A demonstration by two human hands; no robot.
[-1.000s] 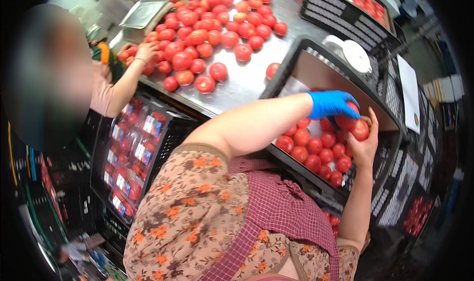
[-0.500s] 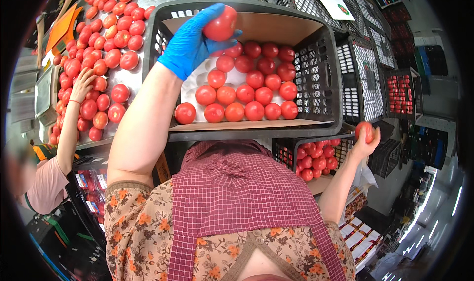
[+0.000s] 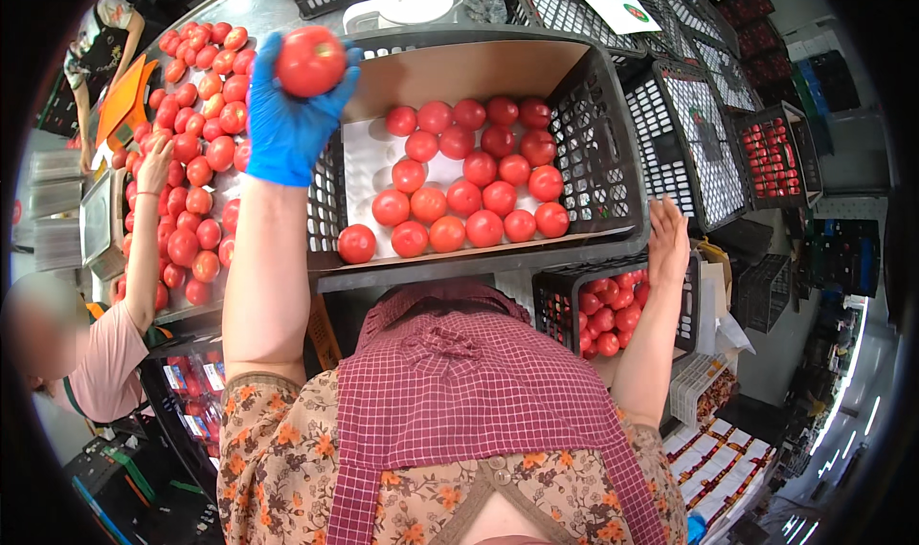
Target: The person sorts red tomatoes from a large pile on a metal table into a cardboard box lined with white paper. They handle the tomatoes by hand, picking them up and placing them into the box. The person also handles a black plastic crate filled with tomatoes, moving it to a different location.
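Note:
My left hand [image 3: 287, 135], in a blue glove, holds up a red tomato [image 3: 311, 62] over the left back corner of a black plastic crate [image 3: 620, 196]. Cardboard [image 3: 450, 74] lines this crate, and rows of tomatoes [image 3: 464, 198] sit in it on a white dimpled tray [image 3: 364, 157], with bare hollows toward the left. Bare and with its fingers stretched out, my right hand [image 3: 668, 239] is just off the crate's front right corner; no tomato shows in it. Below that hand stands a lower black crate [image 3: 550, 306] with loose tomatoes [image 3: 608, 317].
Many tomatoes [image 3: 196, 170] lie on a metal table at left, where a co-worker's hand [image 3: 153, 167] touches them. A white lidded container [image 3: 416, 1] stands behind the crate. Stacked black crates [image 3: 704, 143] are at right, and packed tomatoes [image 3: 187, 382] at lower left.
My left hand has moved left with its tomato, from above the crate's tray to its left back corner. The tomato in my right hand is gone from it, and that hand has come inward.

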